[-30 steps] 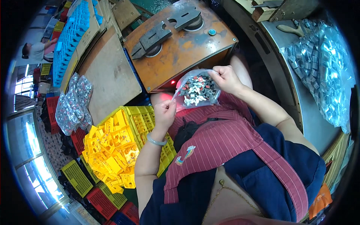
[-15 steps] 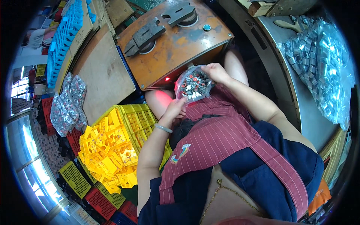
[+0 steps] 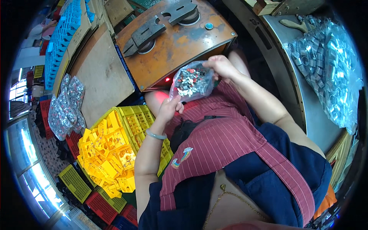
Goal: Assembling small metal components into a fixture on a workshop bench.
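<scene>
Bag raised slightly — crinkly clear plastic bag [image 3: 191,81] of small metal parts | right hand [image 3: 221,67] pinches top | left hand [image 3: 170,108] cups underneath

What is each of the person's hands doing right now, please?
Left hand: closed, gripping the lower edge of the clear bag of small metal parts.
Right hand: closed, pinching the same bag's upper edge.

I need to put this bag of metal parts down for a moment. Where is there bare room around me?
Free: the brown board, bare between the blue crates and the rusty orange machine top. That top is partly bare beside its grey plates. Crowded: the metal table under bagged parts, and the full yellow crate.
</scene>
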`<action>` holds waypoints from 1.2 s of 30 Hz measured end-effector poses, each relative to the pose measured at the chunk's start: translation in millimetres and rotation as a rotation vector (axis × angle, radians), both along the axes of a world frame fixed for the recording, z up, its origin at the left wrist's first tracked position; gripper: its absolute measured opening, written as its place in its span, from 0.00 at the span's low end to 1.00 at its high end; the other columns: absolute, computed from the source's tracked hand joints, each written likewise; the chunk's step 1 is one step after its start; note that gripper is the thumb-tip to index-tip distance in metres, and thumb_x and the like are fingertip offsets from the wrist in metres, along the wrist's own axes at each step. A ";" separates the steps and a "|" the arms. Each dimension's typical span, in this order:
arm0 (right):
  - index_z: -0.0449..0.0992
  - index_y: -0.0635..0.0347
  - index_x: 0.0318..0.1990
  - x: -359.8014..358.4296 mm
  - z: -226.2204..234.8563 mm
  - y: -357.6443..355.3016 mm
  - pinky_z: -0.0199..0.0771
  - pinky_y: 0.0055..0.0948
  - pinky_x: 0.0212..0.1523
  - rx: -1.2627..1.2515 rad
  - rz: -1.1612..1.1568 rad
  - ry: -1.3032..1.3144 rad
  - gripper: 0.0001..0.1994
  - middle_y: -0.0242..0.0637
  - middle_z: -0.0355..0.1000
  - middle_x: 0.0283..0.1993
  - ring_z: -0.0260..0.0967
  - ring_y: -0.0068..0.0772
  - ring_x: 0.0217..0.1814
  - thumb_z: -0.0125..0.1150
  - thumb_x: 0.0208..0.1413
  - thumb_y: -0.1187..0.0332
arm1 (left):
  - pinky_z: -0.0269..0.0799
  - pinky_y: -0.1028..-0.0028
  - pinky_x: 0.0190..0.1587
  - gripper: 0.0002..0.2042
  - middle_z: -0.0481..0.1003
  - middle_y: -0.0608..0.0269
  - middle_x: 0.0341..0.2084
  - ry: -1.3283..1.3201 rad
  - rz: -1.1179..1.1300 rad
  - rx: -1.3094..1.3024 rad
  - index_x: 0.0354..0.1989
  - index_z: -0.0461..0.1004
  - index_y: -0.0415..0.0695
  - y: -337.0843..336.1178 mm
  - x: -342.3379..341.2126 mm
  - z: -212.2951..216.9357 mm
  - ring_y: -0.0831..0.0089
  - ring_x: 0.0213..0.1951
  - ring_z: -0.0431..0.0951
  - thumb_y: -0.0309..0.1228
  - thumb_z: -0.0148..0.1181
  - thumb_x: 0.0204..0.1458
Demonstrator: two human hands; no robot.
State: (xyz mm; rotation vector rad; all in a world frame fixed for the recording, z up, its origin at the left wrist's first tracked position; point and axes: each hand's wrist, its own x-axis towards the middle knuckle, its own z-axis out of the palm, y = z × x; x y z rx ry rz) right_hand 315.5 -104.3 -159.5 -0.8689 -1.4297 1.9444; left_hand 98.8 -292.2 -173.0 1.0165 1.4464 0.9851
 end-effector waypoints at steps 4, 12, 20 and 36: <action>0.66 0.58 0.15 -25.6 -42.4 27.8 0.61 0.31 0.14 0.255 -0.041 -0.251 0.16 0.33 0.62 0.11 0.60 0.26 0.10 0.59 0.53 0.68 | 0.71 0.71 0.31 0.18 0.78 0.57 0.19 0.261 -0.098 -0.106 0.24 0.77 0.37 21.9 -20.1 -30.3 0.68 0.23 0.76 0.36 0.47 0.58; 0.70 0.61 0.19 -2.0 -39.2 -4.6 0.68 0.27 0.16 0.396 0.169 -0.444 0.23 0.34 0.68 0.14 0.68 0.28 0.14 0.62 0.54 0.51 | 0.72 0.76 0.30 0.19 0.78 0.63 0.23 0.298 -0.095 -0.486 0.29 0.75 0.43 9.9 -8.1 -17.8 0.76 0.24 0.76 0.45 0.45 0.57; 0.75 0.63 0.24 0.8 -32.3 -12.3 0.73 0.26 0.17 -0.124 0.364 -0.308 0.17 0.35 0.72 0.20 0.69 0.29 0.15 0.56 0.58 0.58 | 0.71 0.75 0.33 0.16 0.77 0.65 0.26 -0.075 -0.132 -0.487 0.32 0.74 0.45 26.3 -6.3 -16.3 0.75 0.28 0.76 0.43 0.45 0.56; 0.75 0.64 0.19 40.1 0.5 -84.5 0.71 0.32 0.22 0.423 0.320 -0.569 0.22 0.41 0.71 0.16 0.71 0.33 0.17 0.57 0.55 0.53 | 0.73 0.69 0.31 0.19 0.77 0.64 0.27 -0.022 -0.046 -0.595 0.35 0.74 0.45 -21.3 4.9 5.1 0.73 0.26 0.76 0.48 0.46 0.54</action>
